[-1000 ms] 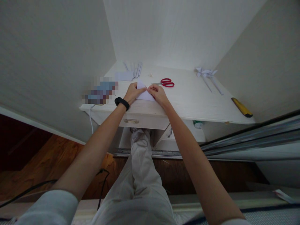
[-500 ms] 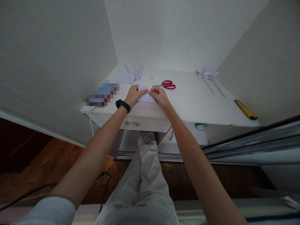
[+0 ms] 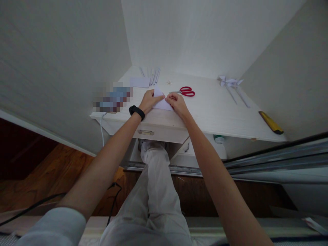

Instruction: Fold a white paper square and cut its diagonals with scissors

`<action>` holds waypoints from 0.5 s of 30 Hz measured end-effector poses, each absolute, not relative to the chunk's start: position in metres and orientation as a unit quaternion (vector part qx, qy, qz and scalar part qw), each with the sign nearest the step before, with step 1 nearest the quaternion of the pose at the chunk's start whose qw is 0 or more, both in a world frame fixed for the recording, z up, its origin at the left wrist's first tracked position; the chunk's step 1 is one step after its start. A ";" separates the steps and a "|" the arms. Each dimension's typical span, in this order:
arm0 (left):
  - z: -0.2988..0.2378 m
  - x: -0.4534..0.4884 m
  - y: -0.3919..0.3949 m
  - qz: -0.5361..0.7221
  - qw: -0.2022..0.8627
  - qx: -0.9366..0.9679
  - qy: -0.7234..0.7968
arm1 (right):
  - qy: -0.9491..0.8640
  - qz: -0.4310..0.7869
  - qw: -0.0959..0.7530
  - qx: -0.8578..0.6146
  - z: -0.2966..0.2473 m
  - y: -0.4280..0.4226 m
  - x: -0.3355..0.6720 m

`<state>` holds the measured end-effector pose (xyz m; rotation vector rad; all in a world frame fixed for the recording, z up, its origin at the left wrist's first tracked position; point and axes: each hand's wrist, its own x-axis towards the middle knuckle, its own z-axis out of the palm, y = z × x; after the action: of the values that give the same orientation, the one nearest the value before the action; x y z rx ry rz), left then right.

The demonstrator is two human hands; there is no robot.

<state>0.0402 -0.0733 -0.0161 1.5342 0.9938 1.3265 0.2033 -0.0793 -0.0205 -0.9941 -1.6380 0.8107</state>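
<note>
A white sheet of paper (image 3: 163, 105) lies at the desk's front, its left part standing up in a pointed shape. My left hand (image 3: 150, 101) is closed on the paper's left side, thumb pointing right. From the other side my right hand (image 3: 176, 101) pinches the paper close to the left thumb; the fingertips nearly meet. Just beyond the right hand lie red-handled scissors (image 3: 188, 91), blades pointing left. Behind the left hand is a flat piece of white paper (image 3: 139, 82), and beside it several thin rolled paper sticks (image 3: 155, 76).
Paper pinwheels on sticks (image 3: 230, 83) lie at the right back of the white desk (image 3: 217, 118). A yellow-and-black box cutter (image 3: 271, 122) rests near the right edge. On the left are a blurred-out object (image 3: 114, 99) and a white cable (image 3: 102, 130). Small pale bits (image 3: 168, 82) lie behind the scissors.
The view has shifted slightly, so the desk sits a little higher and further right. Both hands keep their hold on the paper with little visible change. The legs below have moved.
</note>
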 end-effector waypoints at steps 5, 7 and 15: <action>-0.016 0.040 -0.073 0.530 0.422 0.615 0.404 | -0.683 0.335 0.505 -0.407 -0.022 -0.078 0.203; -0.015 0.040 -0.074 0.532 0.420 0.613 0.407 | -0.683 0.337 0.505 -0.406 -0.023 -0.077 0.203; -0.013 0.040 -0.076 0.530 0.409 0.618 0.411 | -0.678 0.360 0.502 -0.398 -0.024 -0.076 0.205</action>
<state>0.0401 -0.0764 -0.0132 1.5576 1.0349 1.3362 0.2051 -0.0763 -0.0239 -0.9605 -1.6389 0.8686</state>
